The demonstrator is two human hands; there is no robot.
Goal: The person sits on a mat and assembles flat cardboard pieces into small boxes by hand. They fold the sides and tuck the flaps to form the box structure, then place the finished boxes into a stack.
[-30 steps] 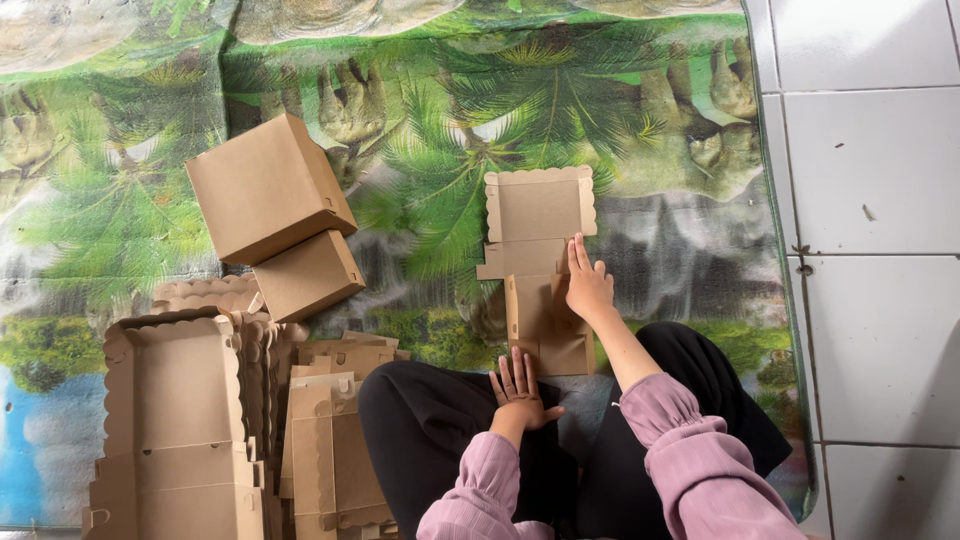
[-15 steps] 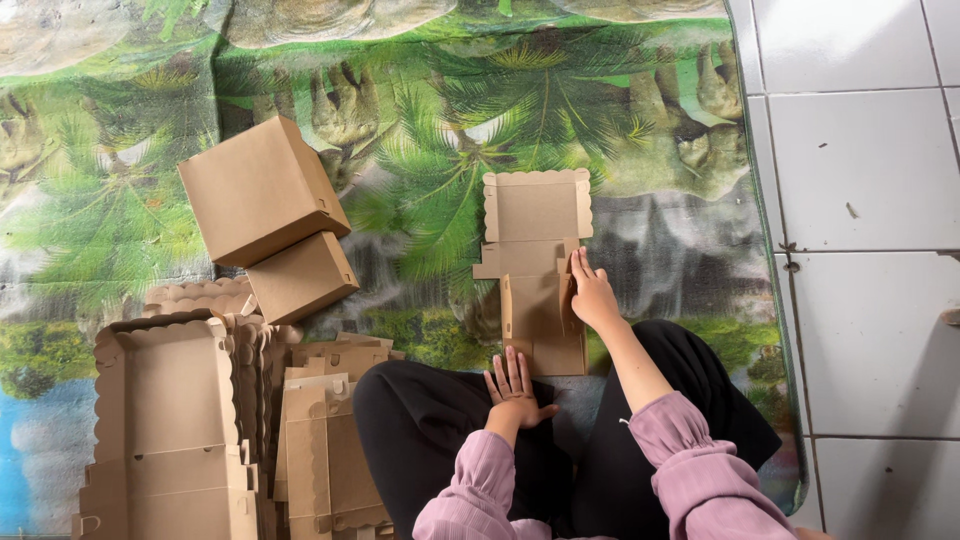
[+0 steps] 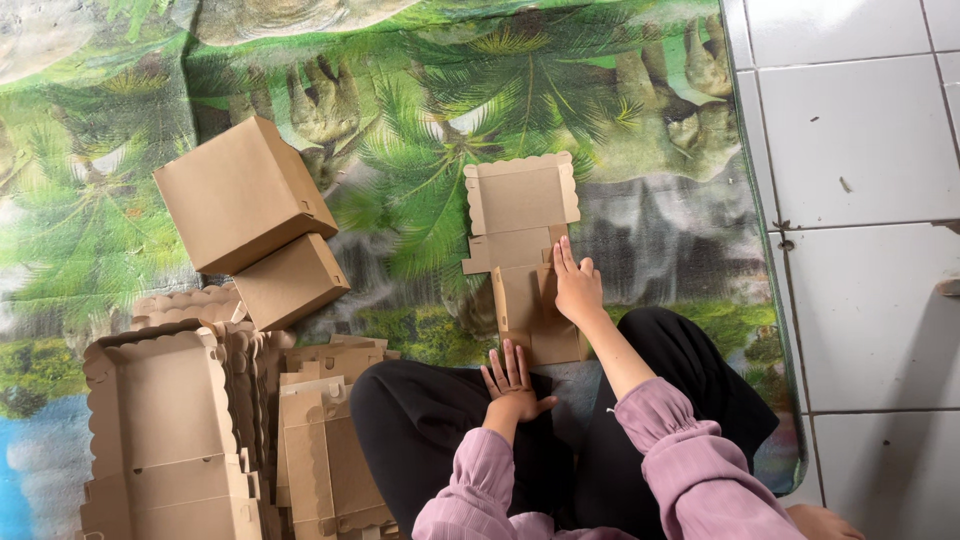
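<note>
Little has moved since the earlier frame: both hands stay on the flat box blank, matte brown card with scalloped edges, lying on the glossy palm-print mat. Right hand presses open-fingered on a side flap, perhaps pinching it; left hand rests flat at its near edge. Folded boxes sit left.

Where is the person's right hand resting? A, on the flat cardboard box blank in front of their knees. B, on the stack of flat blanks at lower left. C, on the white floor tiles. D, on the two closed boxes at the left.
A: the right hand lies flat on the side flap of the unfolded cardboard blank on the palm-print mat.
</note>
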